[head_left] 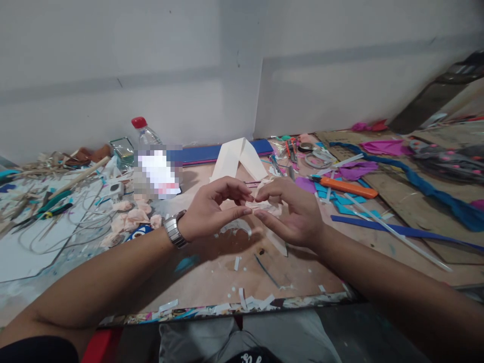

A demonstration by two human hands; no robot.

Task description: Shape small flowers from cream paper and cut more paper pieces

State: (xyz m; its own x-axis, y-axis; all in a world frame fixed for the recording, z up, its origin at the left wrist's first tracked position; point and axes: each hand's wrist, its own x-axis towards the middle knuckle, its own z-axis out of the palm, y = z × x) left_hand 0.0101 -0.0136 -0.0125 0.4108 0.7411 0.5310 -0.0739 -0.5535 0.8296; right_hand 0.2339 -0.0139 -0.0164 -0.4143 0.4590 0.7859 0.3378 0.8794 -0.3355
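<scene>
Near the pale grey wall (181, 101), on the cluttered brown worktop (310, 275), a clear plastic bottle (148, 138) with a red cap (139, 122) in place, lower part hidden by pixelation, contents impossible to tell. Above the middle of the worktop, between both hands, a small rumpled piece of thin cream material (269, 206). Left hand (212, 206) curled, silver watch (174, 230) at the wrist, thumb and fingertips nearly together on the piece's left end; right hand (298, 214) likewise bent, thumb below and index finger above, pinching the same piece. Just behind, a peaked, folded cream paper-like strip (227, 159).
</scene>
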